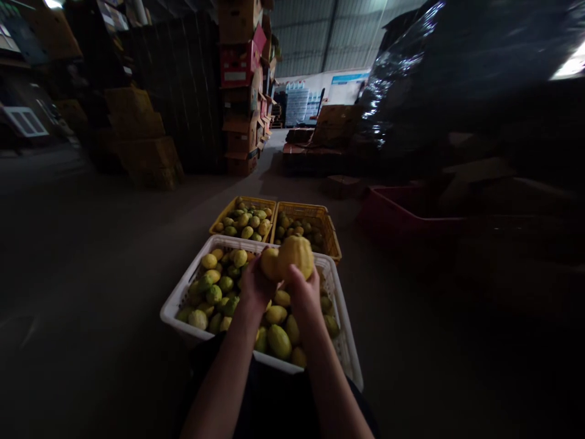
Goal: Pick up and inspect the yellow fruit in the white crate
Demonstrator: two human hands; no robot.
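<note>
While your right hand grips the big yellow fruit and your left hand cups a smaller fruit, keep both over the white crate.

The big fruit has a matt, bumpy yellow rind; the fruits under it look smoother, with a slight sheen. The white crate and yellow crates are perforated plastic. Glossy black film wraps a load; cardboard boxes look dull; the floor is matt grey.
</note>
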